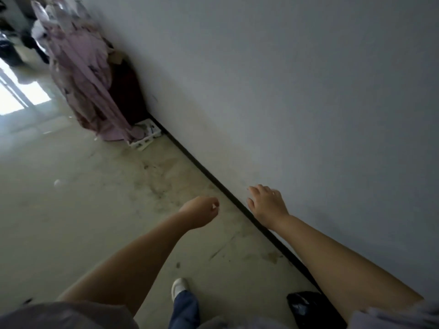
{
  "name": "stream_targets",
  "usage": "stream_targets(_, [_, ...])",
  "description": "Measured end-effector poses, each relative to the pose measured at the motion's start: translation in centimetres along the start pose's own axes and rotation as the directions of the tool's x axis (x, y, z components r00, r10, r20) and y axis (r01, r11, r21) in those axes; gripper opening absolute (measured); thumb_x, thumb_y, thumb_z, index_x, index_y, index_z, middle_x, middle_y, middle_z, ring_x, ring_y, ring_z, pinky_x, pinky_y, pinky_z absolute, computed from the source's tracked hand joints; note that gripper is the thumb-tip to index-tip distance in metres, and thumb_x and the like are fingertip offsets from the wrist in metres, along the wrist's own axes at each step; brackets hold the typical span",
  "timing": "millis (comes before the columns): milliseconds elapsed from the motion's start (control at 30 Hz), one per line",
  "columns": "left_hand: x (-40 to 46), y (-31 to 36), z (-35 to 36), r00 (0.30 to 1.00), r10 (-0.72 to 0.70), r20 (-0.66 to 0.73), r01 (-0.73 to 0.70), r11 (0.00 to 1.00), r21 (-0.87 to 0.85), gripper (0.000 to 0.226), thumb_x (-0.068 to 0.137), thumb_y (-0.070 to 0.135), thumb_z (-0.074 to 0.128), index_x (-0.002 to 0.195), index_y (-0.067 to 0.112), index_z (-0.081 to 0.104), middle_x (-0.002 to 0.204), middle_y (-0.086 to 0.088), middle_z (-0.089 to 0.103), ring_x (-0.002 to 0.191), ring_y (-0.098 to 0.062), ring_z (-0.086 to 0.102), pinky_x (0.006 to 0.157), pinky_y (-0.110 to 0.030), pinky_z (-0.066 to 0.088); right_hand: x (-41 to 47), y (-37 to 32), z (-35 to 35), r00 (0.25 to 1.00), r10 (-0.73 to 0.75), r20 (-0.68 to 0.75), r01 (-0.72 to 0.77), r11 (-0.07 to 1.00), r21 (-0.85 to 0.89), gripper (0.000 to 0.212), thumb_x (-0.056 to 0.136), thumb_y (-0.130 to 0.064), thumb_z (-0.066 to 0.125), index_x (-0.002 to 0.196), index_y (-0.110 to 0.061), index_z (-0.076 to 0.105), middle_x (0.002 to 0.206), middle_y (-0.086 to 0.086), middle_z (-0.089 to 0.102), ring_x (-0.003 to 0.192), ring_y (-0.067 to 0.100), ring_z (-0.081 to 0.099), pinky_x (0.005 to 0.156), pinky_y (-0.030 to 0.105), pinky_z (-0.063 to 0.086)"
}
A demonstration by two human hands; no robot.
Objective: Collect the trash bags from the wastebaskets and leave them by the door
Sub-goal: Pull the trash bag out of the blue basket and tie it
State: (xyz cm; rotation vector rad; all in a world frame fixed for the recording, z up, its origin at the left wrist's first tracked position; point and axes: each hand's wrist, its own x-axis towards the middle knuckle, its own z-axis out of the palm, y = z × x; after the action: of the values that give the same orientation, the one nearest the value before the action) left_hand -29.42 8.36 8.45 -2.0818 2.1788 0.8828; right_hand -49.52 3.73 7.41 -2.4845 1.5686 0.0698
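Left hand [202, 211]: curled into a loose fist over the floor, grip narrow; a tiny white speck shows at the fingertips, too small to name.
Right hand [267, 205]: fingers spread, palm down, grip wide and holding nothing; it hangs in front of the wall's lower part, just above the baseboard. Whether it touches the wall cannot be told.
Arms: both bare and stretched forward from pale short sleeves at the bottom edge.
Trash bag [306, 307]: black, glossy, on the floor at lower right, against the baseboard, partly hidden under the right forearm. Neither hand is on it.
Floor [95, 210]: pale, scuffed with dark marks, a bright patch of light at far left.
Wall [308, 91]: plain grey-white, running diagonally from upper left to lower right.
Baseboard [202, 167]: dark strip where wall meets floor.
Shoe [179, 287]: white, stepping forward, with a blue trouser leg behind it.
Clothes [83, 74]: a pinkish-lilac heap of hanging fabric by the wall at upper left, blurred.
Crate [145, 136]: white, slotted, on the floor at the foot of the clothes, touching the baseboard.
White scrap [57, 182]: small, alone on the floor, well apart from the hands.
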Motion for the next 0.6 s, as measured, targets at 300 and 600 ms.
stream_targets(300, [-9.0, -13.9, -1.3, 0.961, -0.271, -0.062, 0.27, 0.963, -0.028, 0.032, 0.096, 0.029, 0.04, 0.123, 0.019, 0.055, 0.123, -0.008, 0.058, 0.109, -0.028, 0.058, 0.091, -0.037, 0.049, 5.2, -15.9, 1.5, 0.929, -0.353, 0.11, 0.363, 0.927, -0.092, 0.046, 0.1, -0.036, 0.03, 0.141, -0.017, 0.036, 0.139, 0.007, 0.044, 0.127, 0.027, 0.043, 0.103, 0.04, 0.031])
stream_targets(600, [-17.4, -31.1, -4.9, 0.876, -0.464, -0.127, 0.453, 0.885, -0.111, 0.032, 0.096, 0.028, 0.04, 0.124, 0.02, 0.054, 0.124, -0.008, 0.056, 0.113, -0.03, 0.055, 0.091, -0.036, 0.046, 10.9, -35.4, 5.4, 0.819, -0.509, 0.264, 0.549, 0.829, -0.106, 0.045, 0.1, -0.037, 0.029, 0.14, -0.017, 0.037, 0.141, 0.007, 0.043, 0.131, 0.026, 0.039, 0.107, 0.04, 0.03])
